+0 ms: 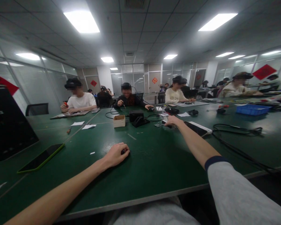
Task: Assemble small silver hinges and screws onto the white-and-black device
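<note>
My left hand [116,154] rests on the green table [154,162] with its fingers curled round a small dark object [124,151] that I cannot name. My right arm stretches far forward, and my right hand [174,121] lies palm down over small dark parts beside a flat phone-like device with a white edge [198,128]. Its fingers are bent downward, and what they touch is hidden beneath them. A small cardboard box [119,121] and a black device with cables [137,118] stand just beyond.
A phone in a green case [41,157] lies at the left near a large dark screen [8,125]. A black cable [236,140] runs across the right side. A blue tray [253,109] sits far right. Several people work at the far side.
</note>
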Action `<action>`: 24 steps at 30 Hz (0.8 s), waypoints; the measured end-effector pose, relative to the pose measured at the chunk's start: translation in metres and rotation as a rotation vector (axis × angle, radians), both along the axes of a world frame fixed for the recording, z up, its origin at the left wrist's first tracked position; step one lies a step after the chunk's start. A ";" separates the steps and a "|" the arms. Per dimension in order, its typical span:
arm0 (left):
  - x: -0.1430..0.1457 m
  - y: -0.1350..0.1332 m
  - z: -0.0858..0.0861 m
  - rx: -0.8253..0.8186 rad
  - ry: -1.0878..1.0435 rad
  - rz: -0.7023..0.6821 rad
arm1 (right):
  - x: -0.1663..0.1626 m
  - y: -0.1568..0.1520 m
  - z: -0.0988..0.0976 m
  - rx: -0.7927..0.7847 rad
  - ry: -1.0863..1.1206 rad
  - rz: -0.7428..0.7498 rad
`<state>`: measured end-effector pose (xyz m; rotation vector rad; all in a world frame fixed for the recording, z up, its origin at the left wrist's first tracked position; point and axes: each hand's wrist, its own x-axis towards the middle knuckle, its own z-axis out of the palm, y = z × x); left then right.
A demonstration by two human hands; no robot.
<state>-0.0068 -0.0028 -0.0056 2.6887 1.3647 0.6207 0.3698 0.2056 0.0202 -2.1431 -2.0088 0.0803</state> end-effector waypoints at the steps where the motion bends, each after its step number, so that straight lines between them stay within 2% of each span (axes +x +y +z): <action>1: 0.000 0.000 0.000 -0.003 0.001 0.000 | 0.000 0.001 0.000 -0.001 0.003 0.003; 12: -0.002 0.001 -0.002 -0.002 0.012 -0.005 | 0.009 0.013 0.002 -0.016 0.101 0.017; 17: 0.000 0.000 0.000 -0.013 0.008 -0.005 | 0.012 0.009 -0.002 -0.146 0.591 -0.016; 24: 0.001 -0.002 0.001 -0.008 0.018 0.006 | 0.008 0.003 -0.005 -0.273 0.796 0.021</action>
